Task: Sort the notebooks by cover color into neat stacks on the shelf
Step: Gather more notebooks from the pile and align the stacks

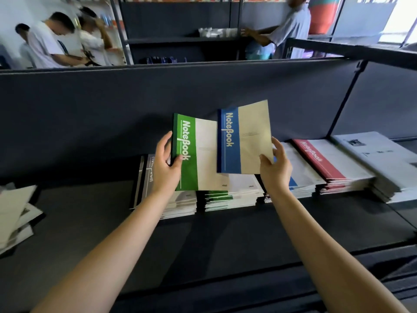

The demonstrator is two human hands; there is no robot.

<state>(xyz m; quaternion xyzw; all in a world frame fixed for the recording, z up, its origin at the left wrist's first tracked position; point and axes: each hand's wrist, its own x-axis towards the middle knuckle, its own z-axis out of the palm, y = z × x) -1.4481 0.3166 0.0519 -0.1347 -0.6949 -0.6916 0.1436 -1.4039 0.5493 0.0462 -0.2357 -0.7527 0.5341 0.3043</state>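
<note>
My left hand [165, 164] grips a green-banded notebook [198, 159] by its spine edge, holding it tilted above the shelf. My right hand [276, 167] holds a blue-banded notebook [244, 138] by its lower right corner, raised beside the green one and overlapping its right edge. Below them on the dark shelf [203, 240] lie stacks in a row: a grey-banded stack [178, 206] under my left wrist, a green stack [232, 197], a blue stack [297, 177] partly behind my right hand, and a red stack [327, 163].
A pile of grey-printed booklets [388, 163] lies at the far right. A loose, untidy heap of notebooks [15, 213] sits at the shelf's left edge. A dark back panel [112, 109] rises behind the stacks. Several people stand beyond it near other shelving.
</note>
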